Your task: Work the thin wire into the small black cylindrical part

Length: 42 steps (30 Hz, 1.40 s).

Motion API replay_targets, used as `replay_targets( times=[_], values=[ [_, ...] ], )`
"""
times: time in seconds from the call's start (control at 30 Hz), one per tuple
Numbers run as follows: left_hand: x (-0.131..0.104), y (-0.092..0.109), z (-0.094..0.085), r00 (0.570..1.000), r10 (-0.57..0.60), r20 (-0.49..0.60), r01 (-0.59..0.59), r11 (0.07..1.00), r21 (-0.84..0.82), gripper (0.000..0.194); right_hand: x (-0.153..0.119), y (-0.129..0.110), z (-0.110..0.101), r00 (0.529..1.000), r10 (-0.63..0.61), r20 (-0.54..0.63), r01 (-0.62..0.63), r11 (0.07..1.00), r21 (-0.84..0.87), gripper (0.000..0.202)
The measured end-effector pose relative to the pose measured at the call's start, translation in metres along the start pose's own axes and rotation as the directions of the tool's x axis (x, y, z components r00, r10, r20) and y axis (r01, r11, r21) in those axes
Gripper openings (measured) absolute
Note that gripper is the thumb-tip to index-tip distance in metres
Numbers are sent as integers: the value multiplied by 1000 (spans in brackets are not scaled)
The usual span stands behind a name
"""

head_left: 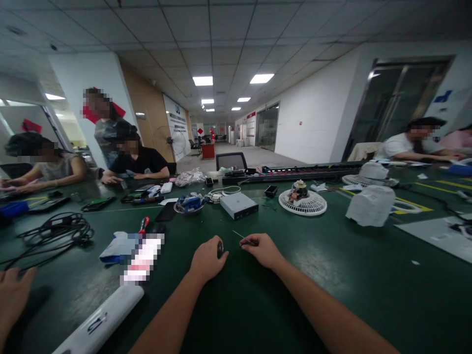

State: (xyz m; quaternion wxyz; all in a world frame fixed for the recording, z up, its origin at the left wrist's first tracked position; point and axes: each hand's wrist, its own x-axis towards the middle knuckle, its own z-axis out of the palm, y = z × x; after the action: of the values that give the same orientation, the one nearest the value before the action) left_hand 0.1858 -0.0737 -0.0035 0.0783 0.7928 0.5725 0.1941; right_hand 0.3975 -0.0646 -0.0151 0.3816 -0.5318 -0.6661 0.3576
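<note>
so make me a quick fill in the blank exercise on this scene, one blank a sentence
1. The left hand, gripping a dark object, and the right hand, with a thin rod, are over a ____ tabletop.
2. The round fan grille is ____ in colour.
3. In the picture, the boxy device lies to the ____ of that grille.
4. The coiled cable is ____ in colour.

Missing words: green; white; left; black

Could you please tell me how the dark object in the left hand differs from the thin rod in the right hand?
The dark object in the left hand looks compact and rounded; the thin rod in the right hand is slender and straight. The dark object is partly hidden by the grip, while the thin rod juts out. Both are held over the green table.
</note>
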Motion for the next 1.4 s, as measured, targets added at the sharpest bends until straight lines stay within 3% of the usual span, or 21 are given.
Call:
replay_targets(
  times=[0.1,0.3,0.37,0.43,0.57,0.7,1.0,1.23,1.4],
  values=[
    [1,4,-5,998,-20,64,16,998,61,19,7,0,1,999,26,-35,-27,999,-32,22],
    [6,10,-8,994,-105,38,102,992,77,23,20,-6,14,962,180,-206,-211,967,-142,19],
    [10,13,-4,985,-173,9,171,981,89,22,16,-13,25,940,175,-291,-229,960,-162,25],
    [13,17,0,970,-240,-31,242,965,97,25,11,-20,37,938,102,-332,-167,970,-174,27],
    [17,21,6,970,-237,-48,241,967,86,25,9,-28,52,971,-60,-231,23,987,-161,13],
    [18,18,7,978,-204,-31,206,977,52,29,18,-24,50,985,-105,-137,94,992,-88,15],
    [19,11,18,978,-205,-25,207,977,53,20,22,-13,48,993,-118,-10,118,993,10,15],
    [16,13,13,998,-66,-16,67,997,32,19,25,-7,47,994,-44,-103,49,998,51,22],
    [12,12,8,999,52,-4,-51,998,43,15,26,-4,39,999,-37,-4,37,989,145,22]
  ],
)
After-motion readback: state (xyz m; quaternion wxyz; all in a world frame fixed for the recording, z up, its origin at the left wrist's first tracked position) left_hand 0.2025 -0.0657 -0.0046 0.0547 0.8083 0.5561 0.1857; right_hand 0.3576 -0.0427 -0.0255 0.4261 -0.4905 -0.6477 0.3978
